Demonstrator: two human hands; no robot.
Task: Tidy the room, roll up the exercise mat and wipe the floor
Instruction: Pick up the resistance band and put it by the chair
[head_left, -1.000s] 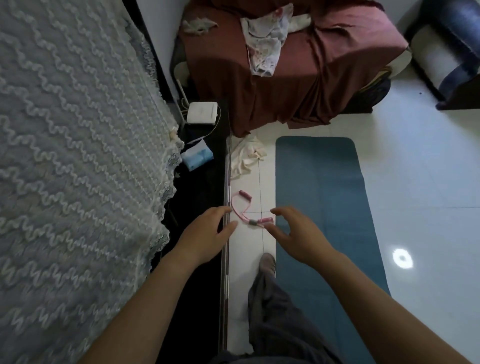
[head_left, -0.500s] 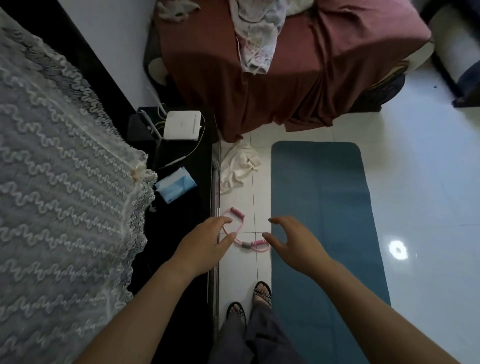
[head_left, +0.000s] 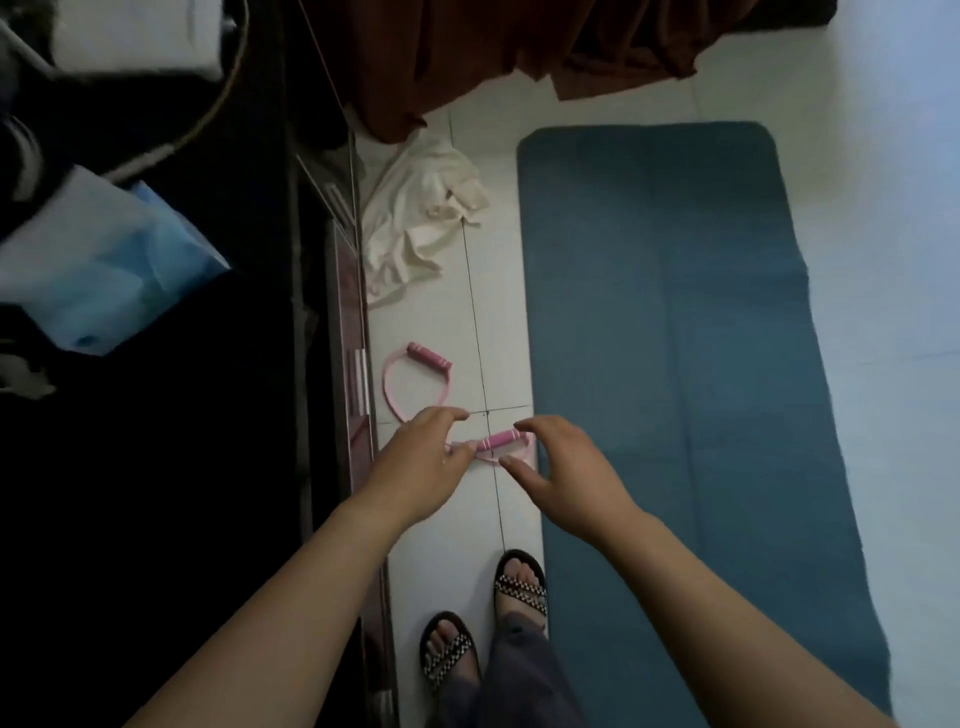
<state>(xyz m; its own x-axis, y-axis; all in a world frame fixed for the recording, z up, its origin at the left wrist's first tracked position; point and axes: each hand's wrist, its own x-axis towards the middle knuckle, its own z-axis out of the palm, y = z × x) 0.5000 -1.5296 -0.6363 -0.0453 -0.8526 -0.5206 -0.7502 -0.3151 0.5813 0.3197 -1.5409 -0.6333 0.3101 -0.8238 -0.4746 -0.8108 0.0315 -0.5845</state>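
Both hands reach down with fingers curved and spread, gripping nothing. The left hand (head_left: 421, 460) and right hand (head_left: 569, 480) bracket one handle of a pink resistance band (head_left: 496, 441) on the white tiled floor (head_left: 498, 322); contact cannot be told. Just right of the band, the blue exercise mat (head_left: 675, 364) lies flat and unrolled. A crumpled white cloth (head_left: 421, 218) lies farther ahead, against the dark furniture (head_left: 234, 467).

**Surfaces at floor level**

The mat (head_left: 675, 338) is showing a matt, finely grained blue face. The floor tiles (head_left: 883, 156) are gleaming white, smooth and glossy. The rag (head_left: 415, 218) is lying as soft, creased cloth. The band (head_left: 395, 376) is looking like smooth pink rubber or plastic, with ribbed handles. The sheet (head_left: 493, 47) is hanging as matt maroon cloth. The sandal (head_left: 519, 587) straps are showing a woven check.
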